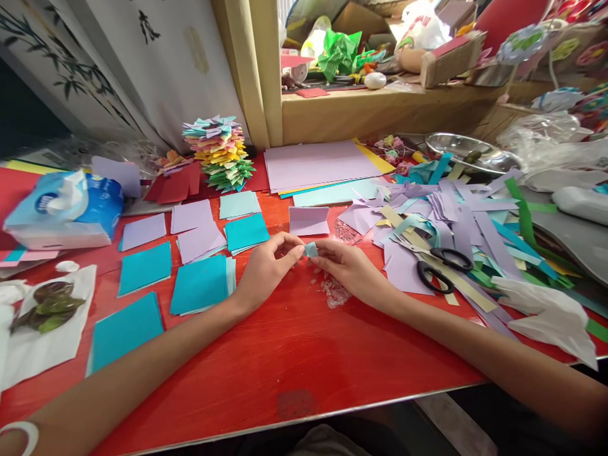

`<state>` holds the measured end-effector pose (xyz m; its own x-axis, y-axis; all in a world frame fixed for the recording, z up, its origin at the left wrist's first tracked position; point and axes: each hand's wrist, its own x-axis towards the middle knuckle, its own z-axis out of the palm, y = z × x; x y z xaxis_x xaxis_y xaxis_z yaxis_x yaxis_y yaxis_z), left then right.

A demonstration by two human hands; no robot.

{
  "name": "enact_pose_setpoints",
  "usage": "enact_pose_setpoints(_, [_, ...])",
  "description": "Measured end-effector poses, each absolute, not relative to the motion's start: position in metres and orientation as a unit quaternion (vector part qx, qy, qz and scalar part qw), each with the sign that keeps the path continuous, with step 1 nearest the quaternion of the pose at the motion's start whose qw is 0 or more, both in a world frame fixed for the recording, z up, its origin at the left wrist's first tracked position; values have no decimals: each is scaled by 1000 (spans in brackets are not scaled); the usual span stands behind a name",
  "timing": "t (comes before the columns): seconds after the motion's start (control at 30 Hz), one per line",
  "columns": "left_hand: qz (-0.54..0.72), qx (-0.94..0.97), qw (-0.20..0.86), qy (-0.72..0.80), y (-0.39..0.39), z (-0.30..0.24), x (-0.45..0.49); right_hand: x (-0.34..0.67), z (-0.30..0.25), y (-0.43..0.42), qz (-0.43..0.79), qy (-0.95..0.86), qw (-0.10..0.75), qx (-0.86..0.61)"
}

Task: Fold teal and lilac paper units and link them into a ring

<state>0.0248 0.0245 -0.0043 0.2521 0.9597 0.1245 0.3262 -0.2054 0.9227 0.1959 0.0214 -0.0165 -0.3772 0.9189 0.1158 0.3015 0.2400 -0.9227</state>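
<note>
My left hand [268, 266] and my right hand [342, 265] meet over the red table [294, 354], both pinched on a small folded piece of light blue paper [311, 249]. The fingers of each hand are closed round its ends. A folded lilac square [308, 220] lies just behind the hands. Squares of teal paper [199, 285] and lilac paper [199, 240] lie to the left of my left hand. Black-handled scissors [439, 266] rest on paper scraps to the right of my right hand.
A tissue pack [66, 212] sits at the far left, with a white bag of green leaves [47, 307] in front of it. A stack of folded coloured paper pieces [221, 152] stands at the back. Large lilac sheets [318, 163], a metal bowl [468, 152] and strips of cut paper [475, 215] fill the right.
</note>
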Motion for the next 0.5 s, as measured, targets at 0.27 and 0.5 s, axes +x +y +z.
enact_pose_setpoints(0.27, [349,729,384,448,26,-5,24,196,-12,19,365,-749,321,-451])
enact_pose_setpoints(0.5, [351,720,397,448,28,-8,24,197,-6,20,328,-754,309,-479])
